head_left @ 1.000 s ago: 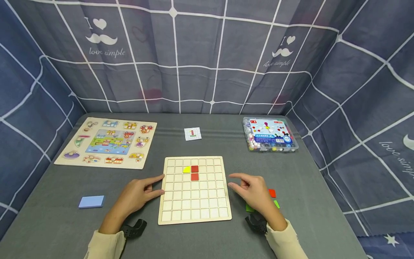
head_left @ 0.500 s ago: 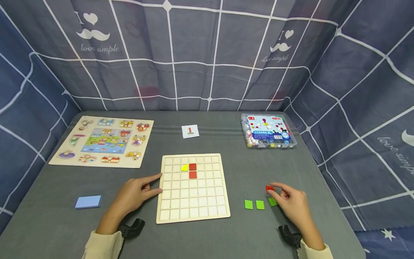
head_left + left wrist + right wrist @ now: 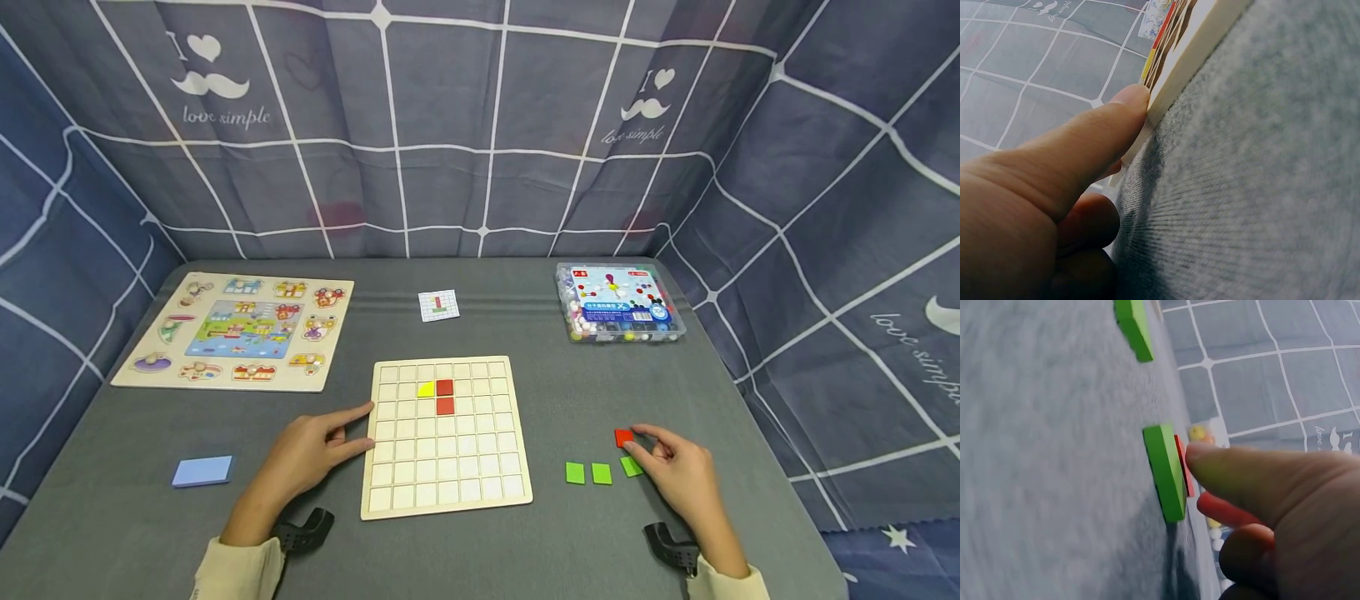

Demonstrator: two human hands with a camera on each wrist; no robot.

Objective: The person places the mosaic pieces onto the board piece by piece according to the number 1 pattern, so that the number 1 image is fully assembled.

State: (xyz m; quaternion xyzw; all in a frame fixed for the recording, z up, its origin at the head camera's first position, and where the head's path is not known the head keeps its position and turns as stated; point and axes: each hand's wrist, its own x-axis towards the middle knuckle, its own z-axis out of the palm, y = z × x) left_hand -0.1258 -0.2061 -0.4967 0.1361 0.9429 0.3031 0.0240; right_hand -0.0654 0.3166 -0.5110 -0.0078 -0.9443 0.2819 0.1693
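While the left hand (image 3: 307, 454) is resting its spread, straight thumb and forefinger against the grid board's (image 3: 468, 467) left edge, the right hand (image 3: 678, 475) is pinching the red tile (image 3: 622, 437) on the table (image 3: 555, 546), just beside a green tile (image 3: 630, 467).

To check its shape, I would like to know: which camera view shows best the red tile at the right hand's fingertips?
The head view, where the red tile shows its flat face. The right wrist view gives only a thin strip, behind a green tile; the left wrist view does not show this tile.
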